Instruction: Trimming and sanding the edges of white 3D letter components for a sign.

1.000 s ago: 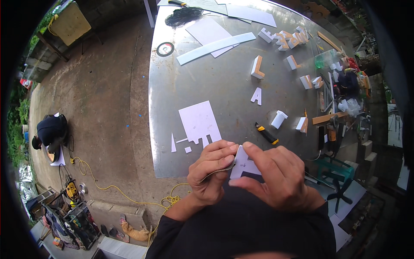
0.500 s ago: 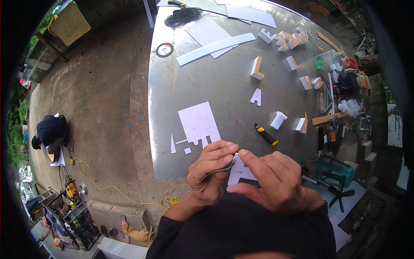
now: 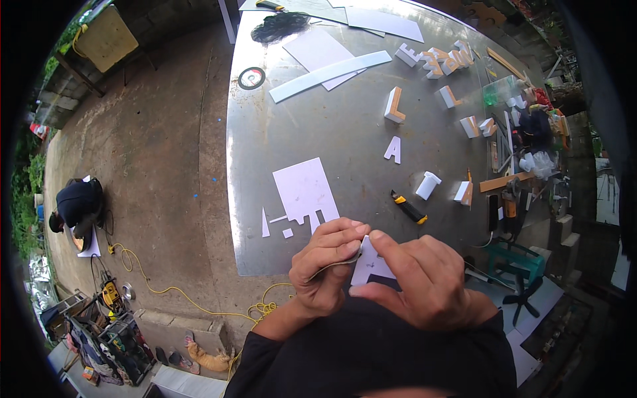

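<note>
Close to my body, past the table's near edge, my right hand (image 3: 424,282) pinches a flat white letter cut-out (image 3: 363,270) between thumb and fingers. My left hand (image 3: 322,272) is closed round a thin, bent sheet that looks like sandpaper (image 3: 336,264), and its fingertips press at the cut-out's left edge. The fingers of both hands nearly meet at the top of the piece. Just beyond my left hand lies a white sheet (image 3: 305,189) with notches cut out, small offcuts (image 3: 288,233) beside it. A yellow-and-black utility knife (image 3: 409,207) rests beyond my right hand.
Several white block letters with brown faces (image 3: 395,105) stand on the metal table (image 3: 332,129). A flat white letter (image 3: 393,150), a cutting disc (image 3: 251,78) and white strips (image 3: 332,76) lie there too. Tools crowd the right edge. Another person (image 3: 79,202) crouches on the floor at left.
Both hands keep their grip, with only a slight shift of the fingers and the cut-out. The table's things stay where they were; the view has moved a little.
</note>
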### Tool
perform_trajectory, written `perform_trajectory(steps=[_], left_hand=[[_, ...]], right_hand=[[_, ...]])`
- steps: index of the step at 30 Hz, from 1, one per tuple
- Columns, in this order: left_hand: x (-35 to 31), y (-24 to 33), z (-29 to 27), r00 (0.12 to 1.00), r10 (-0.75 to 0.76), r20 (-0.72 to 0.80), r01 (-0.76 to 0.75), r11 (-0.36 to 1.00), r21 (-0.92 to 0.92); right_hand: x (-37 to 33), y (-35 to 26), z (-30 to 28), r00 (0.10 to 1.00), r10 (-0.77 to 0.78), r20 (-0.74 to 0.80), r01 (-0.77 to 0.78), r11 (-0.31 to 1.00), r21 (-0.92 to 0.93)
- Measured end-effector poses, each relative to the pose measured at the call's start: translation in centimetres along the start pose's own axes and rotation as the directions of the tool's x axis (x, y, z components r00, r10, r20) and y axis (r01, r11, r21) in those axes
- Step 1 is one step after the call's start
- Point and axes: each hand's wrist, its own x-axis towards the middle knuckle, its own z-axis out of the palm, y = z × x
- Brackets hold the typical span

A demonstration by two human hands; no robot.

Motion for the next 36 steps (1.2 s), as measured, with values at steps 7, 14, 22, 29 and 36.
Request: perform_trajectory(steps=[7,14,22,29,36], left_hand=[[0.3,0.0,0.2,1.0,-0.002,-0.003,0.002,1.0,0.0],[0.1,-0.3,0.2,1.0,0.003,-0.004,-0.003,1.0,-0.009],[0.6,-0.5,0.3,1.0,0.008,0.002,-0.008,1.0,0.029],[1.1,-0.3,-0.1,0.996,0.065,0.057,-0.073,0.986,0.149],[1.3,-0.1,-0.4,0.99,0.087,0.109,-0.114,0.954,0.278]], right_hand=[[-0.3,-0.2,0.0,1.0,-0.001,0.022,0.001,1.0,0.031],[-0.1,0.0,0.1,1.0,-0.006,0.023,0.005,1.0,0.028],[-0.5,-0.1,0.0,0.999,0.005,0.05,-0.006,1.0,0.019],[-0.2,0.3,-0.1,0.999,0.012,0.044,-0.015,0.998,0.061],[-0.2,0.8,0.2,0.998,0.063,0.026,-0.066,0.981,0.182]])
